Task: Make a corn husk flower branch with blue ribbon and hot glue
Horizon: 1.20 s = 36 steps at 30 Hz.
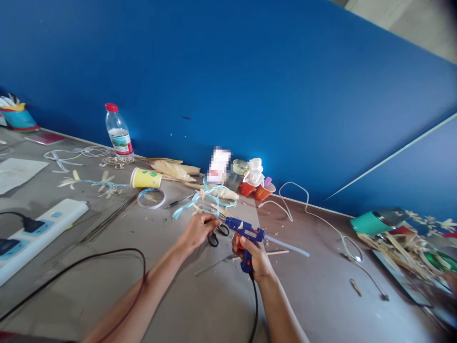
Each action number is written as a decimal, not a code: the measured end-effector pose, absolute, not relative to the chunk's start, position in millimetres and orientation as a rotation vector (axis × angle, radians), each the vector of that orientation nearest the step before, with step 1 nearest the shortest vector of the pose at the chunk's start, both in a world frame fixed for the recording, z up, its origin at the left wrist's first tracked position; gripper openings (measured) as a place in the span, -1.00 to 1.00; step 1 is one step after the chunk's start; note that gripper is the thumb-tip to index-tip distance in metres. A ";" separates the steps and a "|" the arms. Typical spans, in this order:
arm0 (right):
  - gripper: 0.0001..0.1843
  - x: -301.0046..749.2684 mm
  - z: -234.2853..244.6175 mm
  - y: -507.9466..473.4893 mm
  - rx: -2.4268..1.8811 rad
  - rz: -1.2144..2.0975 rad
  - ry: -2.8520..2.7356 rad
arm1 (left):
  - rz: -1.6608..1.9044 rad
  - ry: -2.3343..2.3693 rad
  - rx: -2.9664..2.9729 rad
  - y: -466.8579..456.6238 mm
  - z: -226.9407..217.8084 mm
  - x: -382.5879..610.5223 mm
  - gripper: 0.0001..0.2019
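My right hand [260,259] is wrapped round the handle of a blue hot glue gun [246,229], its nozzle facing left. A long translucent glue stick [291,246] protrudes from the gun's back, and a black cord hangs below it. Close to the nozzle, my left hand [198,232] has its fingertips pinched together; what they hold is too small to make out. Black-handled scissors [213,239] lie on the table just behind the left fingers. Beyond both hands are light-blue ribbon [185,208] and pale husk pieces [228,193].
A white power strip [67,214] lies left, its cable looping near my left forearm. Farther back stand a water bottle [119,136], a tipped yellow cup [145,178], a tape roll [151,198] and red paper cups [264,191]. A white cable [317,215] crosses the right side.
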State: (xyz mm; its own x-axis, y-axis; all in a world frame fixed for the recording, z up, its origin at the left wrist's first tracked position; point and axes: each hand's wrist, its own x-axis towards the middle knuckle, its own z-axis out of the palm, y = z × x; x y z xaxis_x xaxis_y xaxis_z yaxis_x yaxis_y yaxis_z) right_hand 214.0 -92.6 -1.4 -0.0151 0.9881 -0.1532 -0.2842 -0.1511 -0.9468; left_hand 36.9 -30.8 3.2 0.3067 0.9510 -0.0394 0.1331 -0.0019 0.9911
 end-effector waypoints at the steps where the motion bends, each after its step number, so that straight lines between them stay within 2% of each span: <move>1: -0.67 213.9 -1.8 -92.4 -1.105 1.435 -0.909 | 0.893 1.078 1.415 -30.7 2.6 37.0 -0.70; 17: -0.67 222.4 -3.7 -90.1 -1.162 1.344 -0.898 | 0.939 1.019 1.312 -32.4 10.7 36.3 -0.74; 20: -0.67 228.6 -7.7 -86.8 -1.330 1.100 -1.036 | 0.937 1.026 1.323 -31.4 9.1 36.4 -0.72; 24: -0.71 235.7 -11.0 -84.7 -1.697 0.469 -1.317 | 0.948 1.041 1.388 -28.8 1.1 36.0 -0.70; 27: -0.77 235.8 -9.0 -87.2 -1.758 0.121 -1.507 | 0.961 1.082 1.459 -27.1 -5.1 35.4 -0.68; 32: -0.84 234.6 1.3 -99.2 -1.928 -0.026 -1.730 | 0.999 1.087 1.504 -24.4 -8.0 35.4 -0.69; 36: -0.81 238.2 9.4 -113.9 -2.170 -0.033 -1.870 | 1.024 1.075 1.507 -22.8 -8.3 35.8 -0.70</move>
